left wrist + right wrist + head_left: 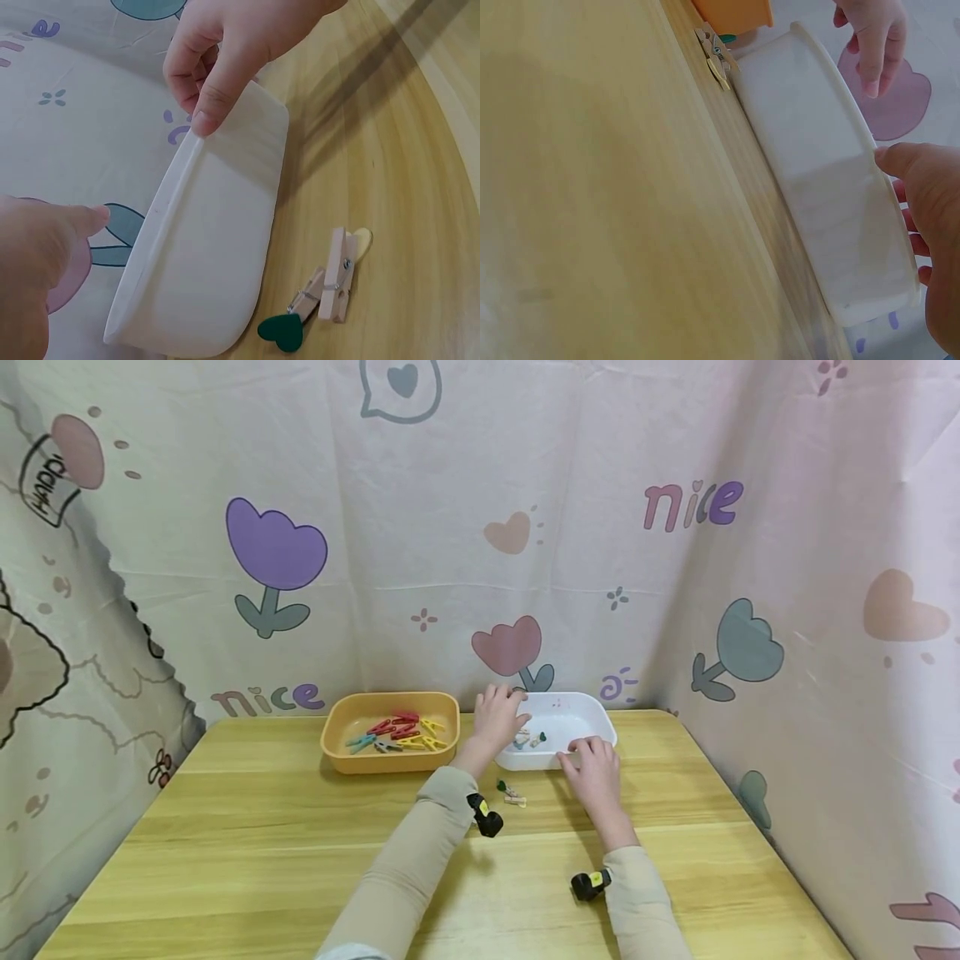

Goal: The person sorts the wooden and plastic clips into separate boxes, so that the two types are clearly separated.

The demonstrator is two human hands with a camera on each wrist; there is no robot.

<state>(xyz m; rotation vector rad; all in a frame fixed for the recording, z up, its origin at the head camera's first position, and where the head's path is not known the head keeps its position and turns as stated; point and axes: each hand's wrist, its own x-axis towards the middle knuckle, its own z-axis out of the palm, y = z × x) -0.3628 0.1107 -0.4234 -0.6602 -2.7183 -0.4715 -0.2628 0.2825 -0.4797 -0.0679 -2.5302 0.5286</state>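
Observation:
A white plastic basin (528, 762) stands at the back of the table, with a few small clothespins (537, 740) visible inside it. My right hand (597, 774) holds its front rim near the right corner, thumb outside and fingers over the inner side. Over the basin's left end hovers my left hand (495, 722), fingers loosely bent; no object shows in it. In front of the basin, two wooden clothespins (337, 274) lie close together on the table, one bearing a green heart (282, 332), the other a pale yellow piece.
Left of the white basin stands a yellow-orange basin (390, 765) holding several red, yellow and blue plastic clothespins (405, 731). A printed curtain (420, 552) hangs right behind both basins and along the table's sides. The wooden tabletop (247, 835) extends toward me.

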